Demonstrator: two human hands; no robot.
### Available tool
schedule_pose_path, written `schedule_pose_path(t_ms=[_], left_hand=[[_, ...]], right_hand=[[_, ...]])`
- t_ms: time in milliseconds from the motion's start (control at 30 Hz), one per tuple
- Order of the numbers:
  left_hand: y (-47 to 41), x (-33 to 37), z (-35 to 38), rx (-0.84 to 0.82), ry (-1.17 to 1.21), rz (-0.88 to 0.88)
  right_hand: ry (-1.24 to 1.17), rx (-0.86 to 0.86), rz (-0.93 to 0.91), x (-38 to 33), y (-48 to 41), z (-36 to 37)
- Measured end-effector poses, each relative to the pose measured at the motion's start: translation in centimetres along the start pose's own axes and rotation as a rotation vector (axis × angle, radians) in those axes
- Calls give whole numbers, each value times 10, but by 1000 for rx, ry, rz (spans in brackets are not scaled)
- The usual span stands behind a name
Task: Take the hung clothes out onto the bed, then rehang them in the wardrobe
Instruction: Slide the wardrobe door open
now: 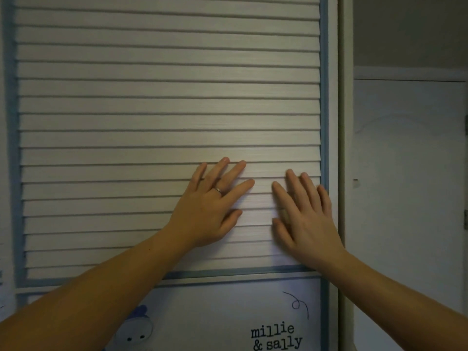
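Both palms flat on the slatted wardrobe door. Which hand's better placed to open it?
Probably the right hand: its fingers lie beside the door's right edge, the likeliest place to grip. The left hand rests mid-panel.

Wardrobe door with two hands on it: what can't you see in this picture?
Head view:
1. Clothes and the wardrobe's inside: hidden behind the slatted door.
2. Bed: outside the frame.
3. Palms of the left hand and right hand: turned to the door, so how hard they push cannot be told.
4. Cartoon figure: cut off by the bottom edge.
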State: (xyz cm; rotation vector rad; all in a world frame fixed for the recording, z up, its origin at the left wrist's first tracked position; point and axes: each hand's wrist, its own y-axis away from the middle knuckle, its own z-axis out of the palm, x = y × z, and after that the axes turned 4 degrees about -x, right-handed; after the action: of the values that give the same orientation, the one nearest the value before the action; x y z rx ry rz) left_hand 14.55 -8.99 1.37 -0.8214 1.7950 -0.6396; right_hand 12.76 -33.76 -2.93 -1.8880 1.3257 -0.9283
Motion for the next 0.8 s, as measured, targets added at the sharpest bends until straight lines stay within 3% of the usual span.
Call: schedule_pose_path(t_ms=[233, 800], left_hand=[[6, -7, 10, 84, -26, 28], [47, -56, 4, 57, -20, 22]], right_hand=[[21, 85, 10, -4, -3, 14], [18, 182, -2, -67, -21, 28]])
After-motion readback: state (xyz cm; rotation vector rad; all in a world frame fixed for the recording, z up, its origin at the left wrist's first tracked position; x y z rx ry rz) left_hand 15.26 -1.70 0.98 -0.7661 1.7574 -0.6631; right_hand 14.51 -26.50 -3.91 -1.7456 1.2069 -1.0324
